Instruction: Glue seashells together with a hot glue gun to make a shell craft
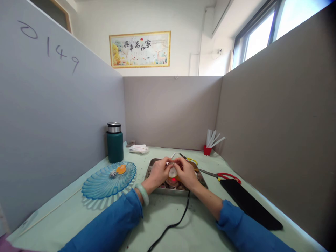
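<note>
My left hand (pixel 159 172) and my right hand (pixel 185 172) meet over a metal tray (pixel 168 191), their fingertips pinched together. What they pinch is too small to make out. A pale round piece (pixel 172 172), perhaps a shell, shows between the hands; I cannot tell whether they hold it. Just below it glows a red light (pixel 173 179) on an orange object, mostly hidden. Shells or pebbles (pixel 183 184) fill the tray. A black cord (pixel 181 219) runs from the tray's front toward me. Behind the fingers, a thin white stick (pixel 173 155) pokes up.
A blue scalloped plate (pixel 101 183) with an orange shell (pixel 121 169) lies left, a green bottle (pixel 114 143) behind it. To the right are yellow-handled scissors (pixel 192 160), red-handled scissors (pixel 229 176), a black flat object (pixel 250 203) and a red cup (pixel 207 150) of white sticks. Grey partitions enclose the table.
</note>
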The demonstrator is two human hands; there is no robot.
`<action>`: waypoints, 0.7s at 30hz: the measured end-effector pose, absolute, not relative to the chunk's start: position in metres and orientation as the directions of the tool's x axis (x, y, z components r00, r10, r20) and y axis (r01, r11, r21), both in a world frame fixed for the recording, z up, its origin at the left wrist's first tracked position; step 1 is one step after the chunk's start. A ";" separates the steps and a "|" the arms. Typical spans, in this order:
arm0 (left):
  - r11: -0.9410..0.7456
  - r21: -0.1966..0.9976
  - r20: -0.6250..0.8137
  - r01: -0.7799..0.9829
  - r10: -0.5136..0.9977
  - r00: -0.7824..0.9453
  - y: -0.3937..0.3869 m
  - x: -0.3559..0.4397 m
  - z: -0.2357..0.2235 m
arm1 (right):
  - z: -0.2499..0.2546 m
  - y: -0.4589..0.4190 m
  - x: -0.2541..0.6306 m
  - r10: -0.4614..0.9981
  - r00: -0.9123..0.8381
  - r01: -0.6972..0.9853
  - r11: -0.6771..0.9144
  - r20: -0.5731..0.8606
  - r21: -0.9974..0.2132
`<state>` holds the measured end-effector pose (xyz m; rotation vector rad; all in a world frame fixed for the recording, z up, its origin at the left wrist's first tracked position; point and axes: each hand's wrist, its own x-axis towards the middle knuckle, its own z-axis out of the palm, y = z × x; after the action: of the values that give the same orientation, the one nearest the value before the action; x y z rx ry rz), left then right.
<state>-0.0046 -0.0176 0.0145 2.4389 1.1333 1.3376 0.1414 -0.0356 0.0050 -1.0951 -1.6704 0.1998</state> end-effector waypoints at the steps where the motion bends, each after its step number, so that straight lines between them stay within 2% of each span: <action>1: -0.701 0.457 0.664 0.547 0.678 0.315 -0.017 -0.005 0.014 | 0.005 -0.036 0.141 0.737 0.003 0.556 0.561 0.676 -0.613; 21: -0.684 0.493 0.661 0.538 0.696 0.280 -0.018 -0.004 0.014 | 0.007 -0.038 0.141 0.715 0.024 0.544 0.577 0.698 -0.610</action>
<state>-0.0043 -0.0178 0.0143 2.3699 1.1552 1.3640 0.1406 -0.0377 0.0071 -1.0716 -1.6407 0.1834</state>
